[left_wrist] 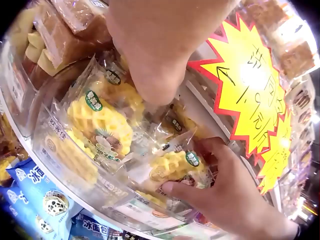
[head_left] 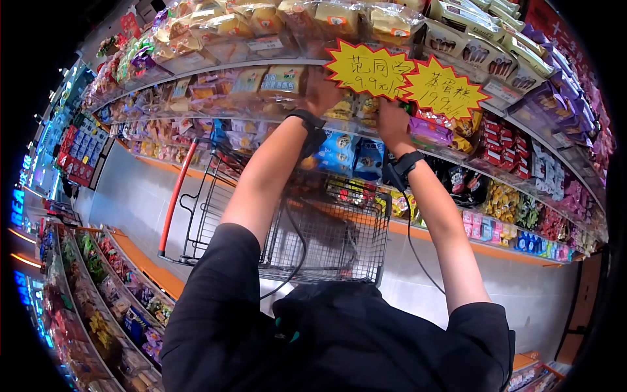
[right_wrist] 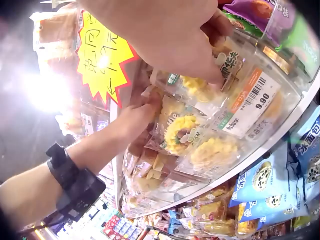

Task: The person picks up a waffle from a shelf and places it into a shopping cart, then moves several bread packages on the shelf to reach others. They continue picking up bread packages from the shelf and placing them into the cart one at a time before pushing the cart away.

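Note:
Clear packets of yellow waffles stand in a shelf compartment behind a clear plastic front (left_wrist: 95, 175). My right hand (left_wrist: 232, 187) grips one waffle packet (left_wrist: 175, 167) by its edge, the thumb in front and the fingers behind it. Beside it, my left hand (right_wrist: 137, 115) reaches in at the back of the same compartment, right at the top of another waffle packet (right_wrist: 181, 132). Its fingertips are hidden, so I cannot tell whether they hold that packet. In the head view both hands reach the shelf under yellow star-shaped price signs (head_left: 369, 70).
A wire shopping cart (head_left: 326, 242) with a red handle (head_left: 177, 199) stands below my arms. Blue snack bags (head_left: 336, 151) hang under the compartment. Bread packs (head_left: 284, 80) fill the shelf to the left. A price label (right_wrist: 252, 102) is on the compartment's front. Another stocked shelf (head_left: 98, 294) lies behind me.

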`<act>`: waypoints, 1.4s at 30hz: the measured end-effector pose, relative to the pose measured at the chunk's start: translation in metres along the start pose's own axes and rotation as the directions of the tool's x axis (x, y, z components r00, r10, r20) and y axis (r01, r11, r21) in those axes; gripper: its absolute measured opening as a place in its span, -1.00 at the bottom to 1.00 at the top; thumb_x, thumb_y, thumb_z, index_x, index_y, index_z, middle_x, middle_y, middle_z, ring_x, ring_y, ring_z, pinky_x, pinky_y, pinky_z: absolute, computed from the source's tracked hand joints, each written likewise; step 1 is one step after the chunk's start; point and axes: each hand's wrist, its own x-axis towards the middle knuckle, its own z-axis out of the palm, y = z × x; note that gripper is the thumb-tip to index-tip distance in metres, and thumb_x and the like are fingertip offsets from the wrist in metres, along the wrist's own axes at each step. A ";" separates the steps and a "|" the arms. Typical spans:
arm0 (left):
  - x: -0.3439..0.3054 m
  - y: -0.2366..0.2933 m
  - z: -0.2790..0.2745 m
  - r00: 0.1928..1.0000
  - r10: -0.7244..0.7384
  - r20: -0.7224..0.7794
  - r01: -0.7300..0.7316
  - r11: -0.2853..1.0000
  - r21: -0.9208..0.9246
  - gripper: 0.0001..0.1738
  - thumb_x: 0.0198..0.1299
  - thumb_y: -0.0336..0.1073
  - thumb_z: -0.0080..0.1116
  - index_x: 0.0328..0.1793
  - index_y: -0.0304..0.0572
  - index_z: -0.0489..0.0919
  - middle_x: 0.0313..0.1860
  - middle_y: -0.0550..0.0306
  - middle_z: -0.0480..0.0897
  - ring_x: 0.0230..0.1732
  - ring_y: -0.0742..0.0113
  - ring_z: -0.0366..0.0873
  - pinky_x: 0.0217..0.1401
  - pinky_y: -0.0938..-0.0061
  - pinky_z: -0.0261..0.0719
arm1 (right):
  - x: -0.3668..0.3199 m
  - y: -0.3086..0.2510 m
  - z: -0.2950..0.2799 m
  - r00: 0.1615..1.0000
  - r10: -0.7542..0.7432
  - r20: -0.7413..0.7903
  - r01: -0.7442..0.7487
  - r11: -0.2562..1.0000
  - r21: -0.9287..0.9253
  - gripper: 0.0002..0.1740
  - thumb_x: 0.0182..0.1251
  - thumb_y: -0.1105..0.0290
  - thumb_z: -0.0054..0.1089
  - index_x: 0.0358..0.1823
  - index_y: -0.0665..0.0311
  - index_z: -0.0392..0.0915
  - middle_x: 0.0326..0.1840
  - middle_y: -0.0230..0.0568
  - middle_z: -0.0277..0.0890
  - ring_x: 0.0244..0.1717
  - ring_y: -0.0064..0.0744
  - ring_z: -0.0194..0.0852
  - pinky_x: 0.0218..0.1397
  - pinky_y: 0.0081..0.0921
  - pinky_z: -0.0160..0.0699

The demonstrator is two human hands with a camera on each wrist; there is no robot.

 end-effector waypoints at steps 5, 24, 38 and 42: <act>-0.005 0.002 0.013 0.999 -0.015 -0.033 0.018 0.994 0.104 -0.48 -0.05 -0.12 0.12 0.10 -0.04 0.56 0.07 -0.08 0.55 0.14 -0.16 0.40 0.20 -0.13 0.21 | 0.005 -0.001 0.013 0.999 -0.037 0.009 0.038 0.989 -0.140 -0.54 0.15 0.33 0.24 0.10 0.09 0.34 0.01 0.13 0.43 -0.23 0.11 0.61 -0.30 -0.08 0.61; -0.030 0.019 -0.005 0.982 -0.157 0.104 0.163 0.986 -0.047 -0.29 0.13 0.03 0.14 0.27 -0.32 0.33 0.23 -0.35 0.31 0.31 -0.38 0.12 0.33 -0.19 0.01 | 0.011 0.002 -0.002 0.933 -0.360 -0.027 0.343 0.906 -0.248 -0.64 0.14 0.38 0.08 0.00 0.26 0.44 -0.32 -0.05 0.61 -0.33 -0.09 0.64 -0.32 -0.21 0.60; -0.061 0.038 -0.025 0.986 -0.165 -0.005 0.157 0.945 -0.286 -0.51 0.03 -0.27 0.23 0.11 -0.29 0.47 0.29 -0.17 0.28 0.30 -0.20 0.15 0.37 -0.06 0.09 | -0.019 0.011 -0.035 0.988 -0.152 -0.020 0.154 0.978 0.140 -0.63 0.20 0.21 0.19 0.04 0.09 0.51 -0.15 0.04 0.56 -0.19 0.10 0.56 -0.21 -0.05 0.54; -0.063 0.036 -0.017 0.989 -0.145 -0.012 0.140 0.973 -0.181 -0.61 -0.02 -0.39 0.23 0.02 -0.17 0.57 0.30 -0.08 0.28 0.29 -0.15 0.16 0.35 0.00 0.11 | -0.008 0.014 -0.013 0.981 -0.139 -0.135 0.160 0.975 0.155 -0.70 0.19 0.22 0.19 -0.05 0.11 0.57 -0.17 0.00 0.56 -0.20 0.08 0.56 -0.21 -0.07 0.54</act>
